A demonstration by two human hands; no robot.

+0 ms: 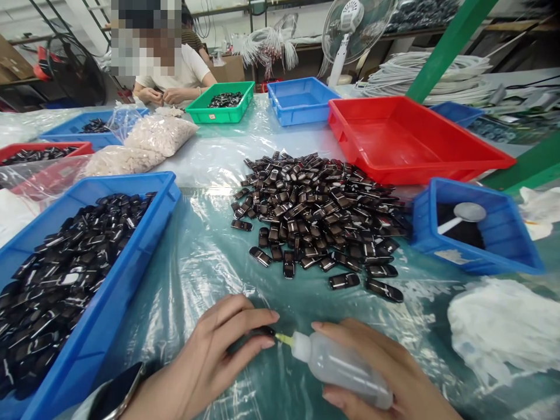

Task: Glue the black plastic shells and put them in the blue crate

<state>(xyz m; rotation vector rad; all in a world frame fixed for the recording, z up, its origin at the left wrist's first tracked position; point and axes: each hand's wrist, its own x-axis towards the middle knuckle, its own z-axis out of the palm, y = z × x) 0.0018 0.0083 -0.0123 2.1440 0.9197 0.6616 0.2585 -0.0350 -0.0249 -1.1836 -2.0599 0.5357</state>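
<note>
My left hand (227,338) pinches a small black piece (264,331) between thumb and fingers, low in the middle of the view. My right hand (371,361) is wrapped round a translucent squeeze bottle (343,366), which lies tilted with its yellow-green nozzle (284,339) pointing left at the black piece. The nozzle tip is at the piece; whether they touch is hard to tell. Beyond both hands a large heap of small dark car-shaped pieces (306,204) is spread on the plastic-covered table (196,251).
At the left is a blue tray (144,245) full of dark pieces. On the right are a red tray (420,140), a blue bin (490,233) with black material and a scoop (468,213), and a white cloth (503,326). A person (175,76) sits across the table.
</note>
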